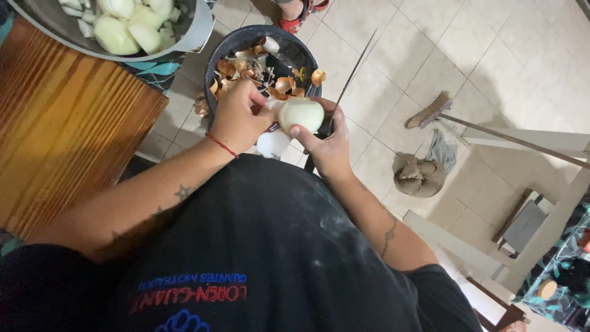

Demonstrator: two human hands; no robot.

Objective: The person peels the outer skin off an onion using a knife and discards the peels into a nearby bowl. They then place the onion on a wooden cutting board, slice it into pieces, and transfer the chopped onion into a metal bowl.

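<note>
A peeled pale onion (301,114) is held over a black bucket (228,42) full of brown onion skins (246,66). My right hand (329,147) cups the onion from below with the thumb on it, and also grips a knife (353,72) whose thin blade points up and to the right. My left hand (236,120), a red string around its wrist, pinches at the left side of the onion. A white round object (272,145) shows just below the hands; what it is cannot be told.
A grey bowl (198,32) of peeled, cut onion pieces (126,27) sits on a wooden table (61,123) at the left. On the tiled floor lie a broom (430,110) and a crumpled rag (418,175). Another person's foot in a red sandal (295,15) is beyond the bucket. A white wooden frame (528,140) stands at the right.
</note>
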